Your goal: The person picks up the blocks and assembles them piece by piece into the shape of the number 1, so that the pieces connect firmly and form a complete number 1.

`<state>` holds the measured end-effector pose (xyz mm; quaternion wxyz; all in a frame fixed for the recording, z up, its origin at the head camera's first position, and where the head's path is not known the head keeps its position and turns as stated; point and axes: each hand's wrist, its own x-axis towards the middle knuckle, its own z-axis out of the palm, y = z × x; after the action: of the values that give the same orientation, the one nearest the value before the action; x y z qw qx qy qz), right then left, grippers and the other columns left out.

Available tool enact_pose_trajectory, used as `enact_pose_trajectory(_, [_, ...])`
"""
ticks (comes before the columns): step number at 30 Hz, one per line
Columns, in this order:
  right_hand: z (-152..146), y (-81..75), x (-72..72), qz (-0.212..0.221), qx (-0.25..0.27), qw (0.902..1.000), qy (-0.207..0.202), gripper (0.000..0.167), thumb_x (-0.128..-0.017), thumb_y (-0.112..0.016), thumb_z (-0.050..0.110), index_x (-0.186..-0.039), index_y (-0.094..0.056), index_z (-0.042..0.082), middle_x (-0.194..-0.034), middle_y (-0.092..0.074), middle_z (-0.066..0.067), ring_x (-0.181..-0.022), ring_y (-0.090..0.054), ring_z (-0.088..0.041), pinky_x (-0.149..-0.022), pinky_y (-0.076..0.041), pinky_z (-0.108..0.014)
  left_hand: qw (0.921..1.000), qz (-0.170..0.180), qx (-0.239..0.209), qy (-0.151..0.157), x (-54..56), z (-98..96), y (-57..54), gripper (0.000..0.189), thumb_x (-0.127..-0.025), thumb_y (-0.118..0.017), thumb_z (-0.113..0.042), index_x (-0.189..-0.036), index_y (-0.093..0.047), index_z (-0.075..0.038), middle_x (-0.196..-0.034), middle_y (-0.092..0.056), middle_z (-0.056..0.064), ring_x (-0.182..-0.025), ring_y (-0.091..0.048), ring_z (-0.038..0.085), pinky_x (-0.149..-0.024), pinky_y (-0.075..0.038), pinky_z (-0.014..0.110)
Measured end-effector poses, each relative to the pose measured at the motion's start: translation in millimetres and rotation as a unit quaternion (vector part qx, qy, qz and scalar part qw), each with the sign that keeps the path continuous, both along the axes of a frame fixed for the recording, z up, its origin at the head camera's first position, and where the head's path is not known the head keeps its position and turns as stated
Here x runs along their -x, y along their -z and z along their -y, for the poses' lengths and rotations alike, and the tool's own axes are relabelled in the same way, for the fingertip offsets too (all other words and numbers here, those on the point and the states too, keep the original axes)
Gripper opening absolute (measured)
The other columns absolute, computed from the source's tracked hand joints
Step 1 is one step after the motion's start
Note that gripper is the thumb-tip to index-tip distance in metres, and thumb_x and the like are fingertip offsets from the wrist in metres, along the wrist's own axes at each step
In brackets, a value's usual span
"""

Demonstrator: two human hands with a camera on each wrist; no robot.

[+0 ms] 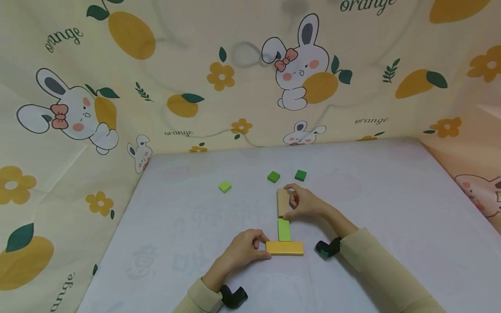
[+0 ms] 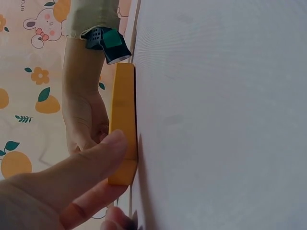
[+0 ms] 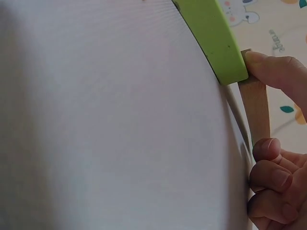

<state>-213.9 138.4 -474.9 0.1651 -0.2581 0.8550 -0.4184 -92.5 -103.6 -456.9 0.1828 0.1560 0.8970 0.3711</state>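
Observation:
My left hand (image 1: 245, 247) pinches the left end of a yellow block (image 1: 285, 248) that lies crosswise on the white table. In the left wrist view the thumb lies on the near face of that yellow block (image 2: 123, 105). Above its middle, in the head view, stands a light green block (image 1: 284, 229) laid lengthwise. Past it a plain wooden block (image 1: 282, 202) continues the line, pinched at its two ends by my right hand (image 1: 306, 202). The right wrist view shows thumb and fingers on the wooden block (image 3: 257, 110), close behind the green block (image 3: 213, 40).
Three small green blocks lie toward the back: a light one (image 1: 225, 187), a mid-green one (image 1: 273, 176) and a dark one (image 1: 300, 175). A printed cloth (image 1: 250, 87) hangs behind the white table (image 1: 176, 195). Black wrist cameras sit at both cuffs.

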Motion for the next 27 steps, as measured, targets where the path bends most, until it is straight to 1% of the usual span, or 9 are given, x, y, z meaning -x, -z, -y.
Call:
enact_pose_trajectory(5, [0.6, 0.6, 0.5, 0.005, -0.009, 0.9999, -0.006, 0.085, -0.070, -0.085, 0.023, -0.135, -0.038, -0.004, -0.073, -0.048, 0.002, -0.065, -0.043, -0.005, -0.062, -0.037, -0.019, 1.0000, -0.003, 0.004, 0.001, -0.2, 0.2, -0.7, 0.029, -0.075, -0.082, -0.022, -0.099, -0.070, -0.009, -0.068, -0.047, -0.003, -0.061, -0.038, 0.005, -0.058, -0.030, 0.017])
enact_pose_trajectory(12, [-0.8, -2.2, 0.4, 0.028, -0.022, 0.9994, -0.005, 0.086, -0.071, -0.085, 0.027, -0.136, -0.038, -0.001, -0.074, -0.050, 0.002, -0.066, -0.043, -0.007, -0.063, -0.037, -0.020, 0.9999, -0.008, 0.009, 0.002, 0.4, -0.3, -0.2, 0.030, -0.075, -0.082, -0.023, -0.099, -0.070, -0.009, -0.069, -0.049, -0.001, -0.061, -0.038, 0.004, -0.057, -0.030, 0.017])
enact_pose_trajectory(21, [-1.7, -0.8, 3.3, 0.040, -0.007, 0.9991, -0.006, 0.076, -0.077, -0.081, 0.022, -0.135, -0.039, -0.003, -0.071, -0.047, 0.003, -0.062, -0.040, -0.005, -0.060, -0.034, -0.019, 0.9999, -0.012, 0.011, -0.002, 0.4, -0.4, 0.4, 0.029, -0.075, -0.082, -0.023, -0.098, -0.070, -0.010, -0.068, -0.047, -0.004, -0.061, -0.037, 0.004, -0.057, -0.029, 0.017])
enact_pose_trajectory(24, [-1.4, -2.7, 2.2, 0.049, -0.002, 0.9988, -0.001, 0.079, -0.076, -0.082, 0.021, -0.137, -0.037, -0.002, -0.071, -0.047, 0.003, -0.062, -0.040, -0.006, -0.059, -0.034, -0.019, 0.9998, -0.014, 0.013, -0.002, 0.3, -0.5, 0.8, 0.029, -0.075, -0.082, -0.023, -0.098, -0.070, -0.010, -0.068, -0.047, -0.005, -0.060, -0.037, 0.004, -0.056, -0.029, 0.017])
enact_pose_trajectory(27, [-2.4, -5.1, 1.4, 0.057, 0.002, 0.9983, 0.006, 0.083, -0.075, -0.082, 0.022, -0.140, -0.035, -0.001, -0.073, -0.048, 0.002, -0.065, -0.042, -0.008, -0.062, -0.035, -0.020, 0.9998, -0.012, 0.014, -0.001, -0.3, -0.9, 0.3, 0.029, -0.075, -0.082, -0.023, -0.098, -0.070, -0.010, -0.068, -0.047, -0.005, -0.060, -0.037, 0.004, -0.057, -0.029, 0.017])
